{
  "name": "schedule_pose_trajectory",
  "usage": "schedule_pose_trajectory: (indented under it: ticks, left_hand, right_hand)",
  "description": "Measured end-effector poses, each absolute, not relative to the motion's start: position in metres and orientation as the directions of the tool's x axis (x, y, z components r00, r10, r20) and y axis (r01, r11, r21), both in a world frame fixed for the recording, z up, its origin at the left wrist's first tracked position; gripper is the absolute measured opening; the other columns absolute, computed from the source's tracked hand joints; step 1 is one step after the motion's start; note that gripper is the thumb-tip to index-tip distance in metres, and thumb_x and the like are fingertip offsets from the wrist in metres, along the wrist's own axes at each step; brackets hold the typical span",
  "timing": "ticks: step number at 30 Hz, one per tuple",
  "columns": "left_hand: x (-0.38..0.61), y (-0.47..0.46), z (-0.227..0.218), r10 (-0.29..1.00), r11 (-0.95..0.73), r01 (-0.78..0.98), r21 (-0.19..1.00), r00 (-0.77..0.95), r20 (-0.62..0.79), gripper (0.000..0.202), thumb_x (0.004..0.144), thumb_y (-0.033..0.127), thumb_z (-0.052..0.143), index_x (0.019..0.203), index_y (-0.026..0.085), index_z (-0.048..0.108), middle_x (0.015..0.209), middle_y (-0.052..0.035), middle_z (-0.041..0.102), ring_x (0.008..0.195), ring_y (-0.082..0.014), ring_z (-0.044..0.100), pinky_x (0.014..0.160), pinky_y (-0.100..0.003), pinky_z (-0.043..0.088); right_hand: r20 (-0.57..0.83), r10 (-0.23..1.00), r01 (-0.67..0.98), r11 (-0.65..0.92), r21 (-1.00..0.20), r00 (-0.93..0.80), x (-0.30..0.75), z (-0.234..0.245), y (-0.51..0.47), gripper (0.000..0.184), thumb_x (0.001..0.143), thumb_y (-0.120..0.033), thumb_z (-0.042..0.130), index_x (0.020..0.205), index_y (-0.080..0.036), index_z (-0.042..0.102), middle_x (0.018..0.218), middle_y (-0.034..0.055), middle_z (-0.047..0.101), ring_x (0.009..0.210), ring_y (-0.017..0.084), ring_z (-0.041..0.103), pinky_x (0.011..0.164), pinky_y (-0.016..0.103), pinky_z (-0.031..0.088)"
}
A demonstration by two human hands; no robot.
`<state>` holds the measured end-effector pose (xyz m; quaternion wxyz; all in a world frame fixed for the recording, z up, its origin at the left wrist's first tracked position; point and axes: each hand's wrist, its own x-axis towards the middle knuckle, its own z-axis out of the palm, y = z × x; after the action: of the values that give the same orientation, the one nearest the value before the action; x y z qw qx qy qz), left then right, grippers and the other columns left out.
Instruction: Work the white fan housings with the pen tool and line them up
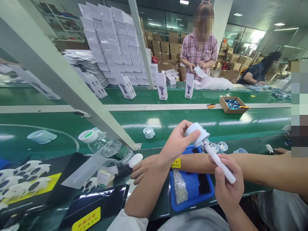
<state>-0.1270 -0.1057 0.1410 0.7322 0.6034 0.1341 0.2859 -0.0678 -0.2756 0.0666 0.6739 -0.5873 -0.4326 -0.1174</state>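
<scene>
My left hand [176, 142] is closed around a short, wide white plastic cylinder [196, 133], held tilted above the blue tray. A slim white tube-shaped handle [222, 165] is gripped in my right hand [229, 181], its upper end close to the cylinder's underside. What looks like thin wire shows between the two parts, but it is too small to make out. Below them lies the blue tray [192, 199], with small clear pieces [180, 187] on its left side and dark small parts [204, 183] on its right.
A co-worker's arm [264, 165] reaches across from the right, behind my hands, to a white oval cap [136, 160]. Left are a water bottle [115, 149], white shells [29, 178] and a metal post [72, 86]. White cups [222, 147] and a carton [232, 110] stand beyond.
</scene>
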Motion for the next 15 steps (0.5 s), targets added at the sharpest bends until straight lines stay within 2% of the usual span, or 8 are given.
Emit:
schedule_pose_trajectory:
  ticks: [5,8,10,12,13,15]
  left_hand:
    - [-0.131,-0.114,0.145,0.563,0.081,-0.229,0.97,0.814,0.145,0.033,0.073,0.042,0.073,0.083,0.017,0.053,0.075,0.0029,0.054,0.068,-0.0092,0.049,0.063,-0.022,0.043]
    - [-0.134,-0.121,0.145,0.624,-0.05,-0.256,0.965,0.747,0.23,0.025,0.077,0.036,0.069,0.08,0.018,0.052,0.073,0.0037,0.05,0.063,-0.0087,0.046,0.06,-0.022,0.041]
    - [-0.135,-0.126,0.143,0.698,-0.237,-0.327,0.915,0.598,0.395,0.023,0.08,0.03,0.065,0.069,0.018,0.049,0.071,0.0029,0.049,0.064,-0.0088,0.047,0.061,-0.023,0.041]
    - [-0.136,-0.132,0.138,0.704,-0.376,-0.433,0.819,0.441,0.557,0.035,0.085,0.026,0.06,0.058,0.017,0.041,0.066,0.0021,0.049,0.063,-0.009,0.047,0.063,-0.023,0.043]
    - [-0.136,-0.136,0.137,0.686,-0.401,-0.499,0.768,0.391,0.613,0.04,0.088,0.025,0.058,0.054,0.017,0.038,0.062,0.0023,0.047,0.062,-0.0089,0.046,0.064,-0.024,0.045]
    - [-0.137,-0.144,0.134,0.641,-0.382,-0.634,0.673,0.343,0.687,0.043,0.09,0.023,0.055,0.052,0.015,0.036,0.056,0.003,0.043,0.058,-0.0088,0.043,0.064,-0.025,0.049]
  right_hand:
    - [0.725,0.318,0.693,0.226,-0.684,0.612,-0.067,0.063,-0.274,0.017,0.092,-0.023,0.059,0.108,-0.02,0.059,0.103,0.009,0.069,0.094,0.024,0.07,0.084,0.045,0.058]
    - [0.691,0.317,0.7,0.103,-0.706,0.65,-0.069,0.06,-0.27,0.017,0.091,-0.029,0.06,0.106,-0.019,0.061,0.086,0.0052,0.07,0.071,0.018,0.068,0.063,0.03,0.057]
    - [0.62,0.44,0.674,0.044,-0.737,0.65,-0.077,0.059,-0.268,0.015,0.093,-0.031,0.058,0.101,-0.019,0.063,0.072,0.0018,0.068,0.053,0.013,0.061,0.047,0.022,0.049]
    - [0.543,0.61,0.648,0.064,-0.759,0.577,-0.09,0.058,-0.268,0.019,0.094,-0.032,0.052,0.092,-0.019,0.065,0.061,-0.0003,0.063,0.044,0.011,0.053,0.041,0.021,0.042]
    - [0.526,0.661,0.634,0.098,-0.767,0.535,-0.096,0.06,-0.268,0.022,0.094,-0.032,0.05,0.087,-0.019,0.067,0.057,-0.0006,0.061,0.042,0.012,0.052,0.041,0.022,0.042]
    - [0.528,0.666,0.54,0.218,-0.813,0.526,-0.101,0.069,-0.264,0.022,0.09,-0.034,0.055,0.08,-0.02,0.07,0.052,-0.001,0.057,0.043,0.013,0.052,0.044,0.023,0.045]
